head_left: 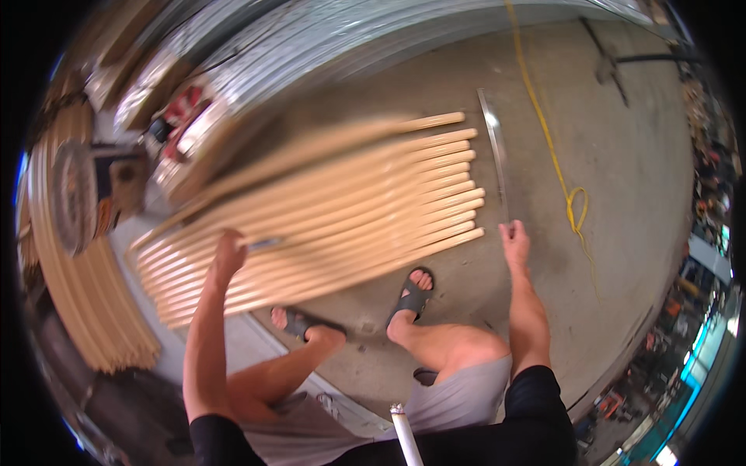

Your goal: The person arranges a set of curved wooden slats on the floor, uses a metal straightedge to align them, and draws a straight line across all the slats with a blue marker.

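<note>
My right hand pinches the near end of a long, thin metal strip, like a straightedge, which points away from me beyond the right ends of the poles. My left hand is closed over the left part of the poles, with a slim greyish tool sticking out to the right; blur hides its exact kind. Below both hands, several long, pale wood-coloured round poles lie side by side, their right ends uneven. The farthest pole lies slightly apart from the row and is blurred along its left part.
My sandalled feet stand at the poles' near side. A yellow cord crosses the concrete floor at right. Plastic-wrapped lengths lie at the back. More strips and a clear round tub are at left. A lit cigarette shows below.
</note>
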`<move>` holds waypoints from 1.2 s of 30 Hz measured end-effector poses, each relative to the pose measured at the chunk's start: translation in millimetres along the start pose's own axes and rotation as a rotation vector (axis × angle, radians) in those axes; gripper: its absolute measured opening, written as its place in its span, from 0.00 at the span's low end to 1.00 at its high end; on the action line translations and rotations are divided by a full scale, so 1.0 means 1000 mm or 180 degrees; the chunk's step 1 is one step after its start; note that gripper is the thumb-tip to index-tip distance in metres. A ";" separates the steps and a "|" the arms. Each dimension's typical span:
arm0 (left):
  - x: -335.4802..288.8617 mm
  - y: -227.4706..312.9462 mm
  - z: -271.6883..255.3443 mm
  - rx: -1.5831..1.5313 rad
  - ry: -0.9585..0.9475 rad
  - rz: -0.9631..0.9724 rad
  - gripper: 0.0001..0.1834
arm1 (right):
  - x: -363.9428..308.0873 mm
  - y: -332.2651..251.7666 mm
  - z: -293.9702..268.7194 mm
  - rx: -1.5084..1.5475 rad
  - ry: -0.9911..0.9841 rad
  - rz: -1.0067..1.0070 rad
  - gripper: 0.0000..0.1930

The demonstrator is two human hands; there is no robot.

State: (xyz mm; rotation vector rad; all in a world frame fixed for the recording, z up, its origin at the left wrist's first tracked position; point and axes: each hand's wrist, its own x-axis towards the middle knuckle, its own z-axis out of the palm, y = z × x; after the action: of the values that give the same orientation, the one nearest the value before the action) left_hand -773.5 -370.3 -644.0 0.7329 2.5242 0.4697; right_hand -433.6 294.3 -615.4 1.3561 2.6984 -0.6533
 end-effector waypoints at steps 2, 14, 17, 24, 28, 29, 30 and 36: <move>0.023 0.023 0.004 -0.0015 -0.0233 -0.0014 0.13 | 0.007 0.024 0.013 -0.0066 0.0010 -0.0437 0.14; -0.191 0.079 -0.090 0.0392 -0.1525 -0.0576 0.24 | -0.056 0.002 -0.103 -0.0406 -0.1072 0.0809 0.42; -0.223 0.144 -0.116 -0.0106 -0.1683 -0.0661 0.21 | -0.162 0.021 -0.196 -0.0487 -0.1751 0.1163 0.42; -0.151 0.343 -0.183 -0.1475 -0.0896 -0.0649 0.14 | -0.272 0.096 -0.406 0.0073 -0.2120 0.2606 0.35; -0.108 0.494 -0.203 -0.1303 -0.0555 -0.0195 0.07 | -0.236 0.184 -0.446 -0.0456 -0.2516 0.1871 0.34; -0.102 0.548 -0.220 -0.1249 -0.0190 -0.0261 0.08 | -0.214 0.200 -0.458 -0.0274 -0.2480 0.1985 0.35; -0.095 0.550 -0.230 -0.1004 -0.0774 -0.0850 0.11 | -0.167 0.191 -0.468 -0.0023 -0.2478 0.1944 0.35; -0.054 0.707 -0.228 -0.0486 -0.1060 -0.0457 0.14 | 0.040 0.217 -0.596 0.1896 -0.0659 0.2083 0.19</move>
State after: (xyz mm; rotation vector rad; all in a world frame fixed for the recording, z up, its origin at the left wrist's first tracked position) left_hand -561.1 120.5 -125.0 0.5199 2.1842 0.4439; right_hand -205.8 672.3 -158.2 1.9978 1.7722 -1.4510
